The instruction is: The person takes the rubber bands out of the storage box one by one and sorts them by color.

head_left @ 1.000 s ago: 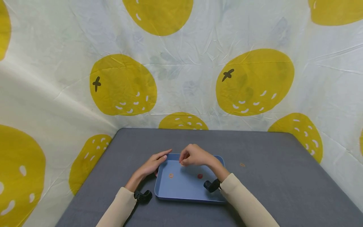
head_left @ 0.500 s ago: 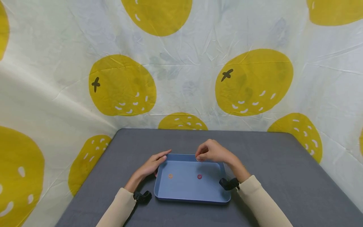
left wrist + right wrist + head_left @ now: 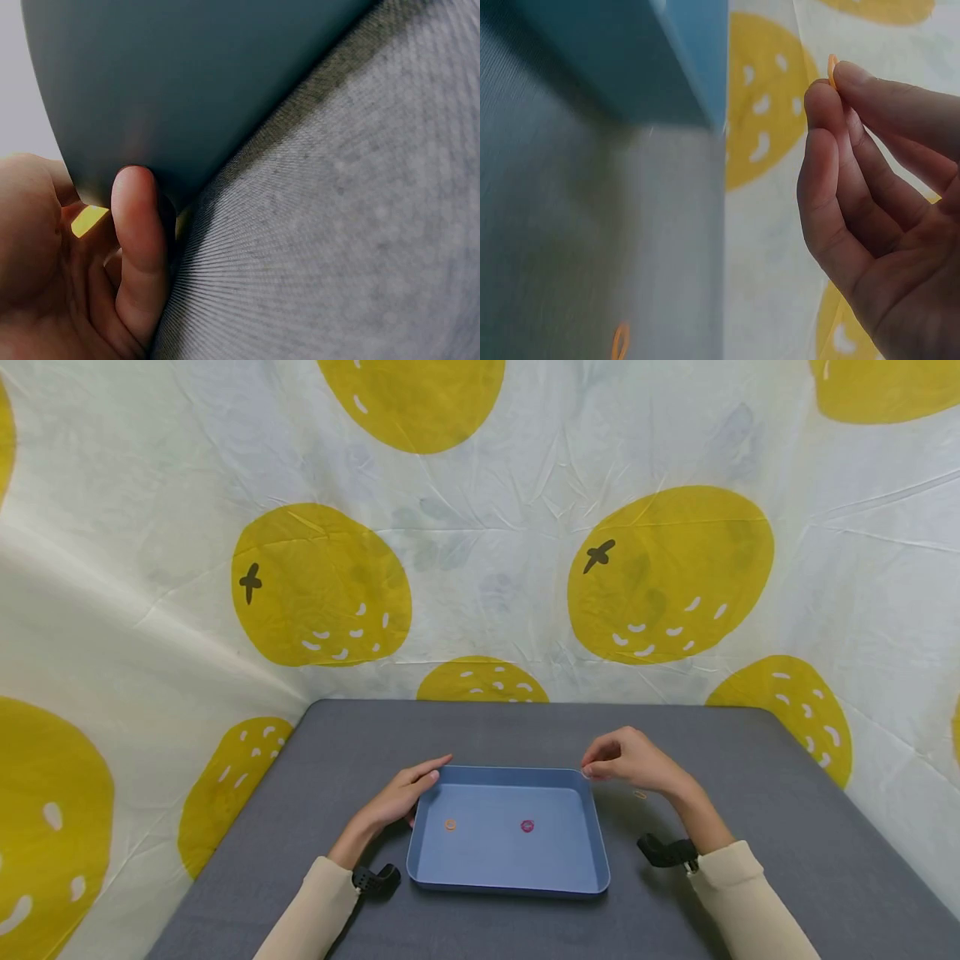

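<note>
Your right hand [image 3: 633, 762] pinches a thin, flexible-looking orange loop [image 3: 832, 70] between thumb and fingertip, above the smooth blue tray's [image 3: 487, 862] far right corner. Your left hand [image 3: 397, 796] grips the tray's rounded far left corner, a finger pressed to its outer wall. Inside lie a small orange ring [image 3: 450, 825] and a magenta ring [image 3: 527, 826], well apart; a slender orange band [image 3: 640, 795] rests right of the tray on the grey, woven-textured worktop [image 3: 360, 735].
</note>
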`<state>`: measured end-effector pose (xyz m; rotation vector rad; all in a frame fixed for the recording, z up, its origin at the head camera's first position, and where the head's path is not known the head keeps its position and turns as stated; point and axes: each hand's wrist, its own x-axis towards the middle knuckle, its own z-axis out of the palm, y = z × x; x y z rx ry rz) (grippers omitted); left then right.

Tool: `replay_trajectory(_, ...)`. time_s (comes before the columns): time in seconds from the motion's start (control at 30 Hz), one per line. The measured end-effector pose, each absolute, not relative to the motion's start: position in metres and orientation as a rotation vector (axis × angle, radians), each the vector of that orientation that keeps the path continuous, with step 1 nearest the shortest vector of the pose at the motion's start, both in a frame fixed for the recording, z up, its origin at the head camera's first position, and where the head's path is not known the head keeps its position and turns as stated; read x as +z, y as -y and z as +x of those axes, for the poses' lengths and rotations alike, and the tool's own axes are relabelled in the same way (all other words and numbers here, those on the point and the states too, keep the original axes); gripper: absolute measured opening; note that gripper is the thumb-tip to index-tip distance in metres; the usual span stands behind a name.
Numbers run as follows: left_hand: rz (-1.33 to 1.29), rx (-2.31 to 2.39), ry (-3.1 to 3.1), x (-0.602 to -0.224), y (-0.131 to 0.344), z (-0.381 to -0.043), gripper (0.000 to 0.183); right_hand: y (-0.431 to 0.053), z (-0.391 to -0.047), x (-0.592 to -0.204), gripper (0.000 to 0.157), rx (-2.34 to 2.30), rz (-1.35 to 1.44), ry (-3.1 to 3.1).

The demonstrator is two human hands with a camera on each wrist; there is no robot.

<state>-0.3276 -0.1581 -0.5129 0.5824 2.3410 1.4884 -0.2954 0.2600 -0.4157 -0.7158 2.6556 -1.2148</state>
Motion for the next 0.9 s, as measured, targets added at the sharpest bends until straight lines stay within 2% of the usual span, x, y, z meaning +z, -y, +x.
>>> replay_trajectory(0.53, 0.585, 1.474, -2.342, -0.511, 0.160, -0.326, 0.043, -0.338, -0.290, -0.444, 0.019, -1.180, -0.433, -2.790)
replay_trajectory(0.9, 0.557, 1.471, -2.345, -0.510, 0.159, -0.327, 0.042, -0.357, -0.289, -0.461, 0.017, -1.096, -0.297, -2.814)
